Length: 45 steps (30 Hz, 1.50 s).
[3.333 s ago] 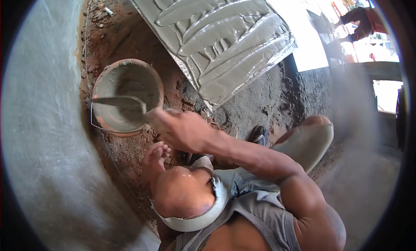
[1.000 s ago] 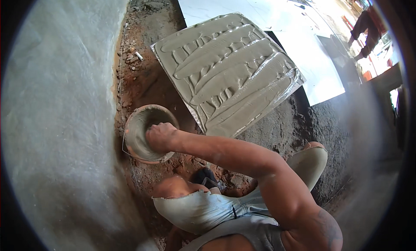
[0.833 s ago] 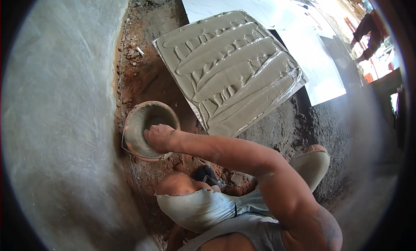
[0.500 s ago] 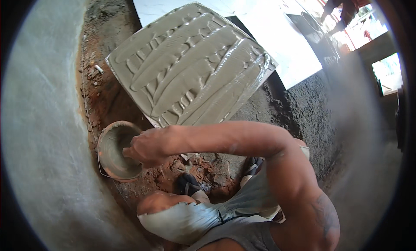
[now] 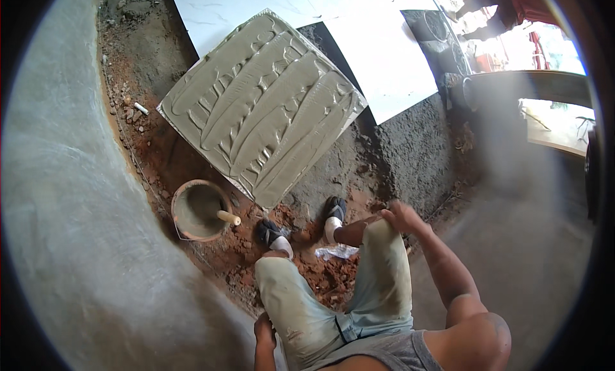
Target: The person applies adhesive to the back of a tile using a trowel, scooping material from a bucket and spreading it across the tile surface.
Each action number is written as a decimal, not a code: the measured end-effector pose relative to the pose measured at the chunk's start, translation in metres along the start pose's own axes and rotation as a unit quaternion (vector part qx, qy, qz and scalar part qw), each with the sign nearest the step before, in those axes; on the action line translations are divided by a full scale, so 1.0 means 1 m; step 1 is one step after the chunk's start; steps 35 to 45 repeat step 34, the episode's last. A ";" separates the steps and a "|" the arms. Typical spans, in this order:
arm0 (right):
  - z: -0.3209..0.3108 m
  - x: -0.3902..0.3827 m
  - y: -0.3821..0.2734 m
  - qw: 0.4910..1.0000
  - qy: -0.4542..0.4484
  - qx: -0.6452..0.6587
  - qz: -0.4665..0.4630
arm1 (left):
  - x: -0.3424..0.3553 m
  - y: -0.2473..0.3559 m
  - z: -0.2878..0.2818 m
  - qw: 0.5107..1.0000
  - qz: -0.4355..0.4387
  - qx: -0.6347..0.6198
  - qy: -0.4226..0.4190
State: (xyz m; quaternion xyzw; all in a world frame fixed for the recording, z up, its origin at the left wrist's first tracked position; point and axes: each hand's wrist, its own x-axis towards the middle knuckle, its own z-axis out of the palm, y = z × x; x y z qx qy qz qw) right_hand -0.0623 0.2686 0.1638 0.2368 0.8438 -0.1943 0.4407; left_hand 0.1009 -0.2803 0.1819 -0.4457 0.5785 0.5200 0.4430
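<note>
My right hand (image 5: pixel 401 217) rests on my right knee with its fingers laid over it, holding nothing. My left hand (image 5: pixel 264 330) is beside my left thigh, its fingers partly hidden against the shorts (image 5: pixel 288 300). Ahead of my feet lies a large square tile (image 5: pixel 264 108), its upturned face coated with wet grey mortar in ridged strokes. A round bucket (image 5: pixel 181 227) with grey residue inside stands at the left, near the tile's lower corner. A tool with a pale wooden handle (image 5: pixel 229 218) leans out over the bucket's right rim; its working end cannot be made out.
White tiles (image 5: pixel 384 63) are laid at the back. Rough grey mortar (image 5: pixel 416 153) covers ground at the right. A smooth grey wall (image 5: pixel 57 179) runs along the left. Reddish rubble (image 5: pixel 240 268) lies around my feet. Another person's limbs (image 5: pixel 487 12) show at the upper right.
My right hand has left the bucket and moved right onto my knee, leaving the wooden-handled tool in the bucket. My left hand has come into view. My body has straightened back.
</note>
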 end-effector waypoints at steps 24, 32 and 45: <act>-0.280 0.519 -0.199 0.915 -0.121 0.345 -0.171 | 0.309 0.399 0.045 0.951 0.156 -0.172 0.206; -0.247 0.532 -0.236 0.827 -0.291 0.467 -0.119 | 0.328 0.410 0.040 0.958 0.115 -0.242 0.100; -0.257 0.525 -0.241 0.810 -0.309 0.480 -0.135 | 0.332 0.419 0.047 0.949 0.089 -0.283 0.103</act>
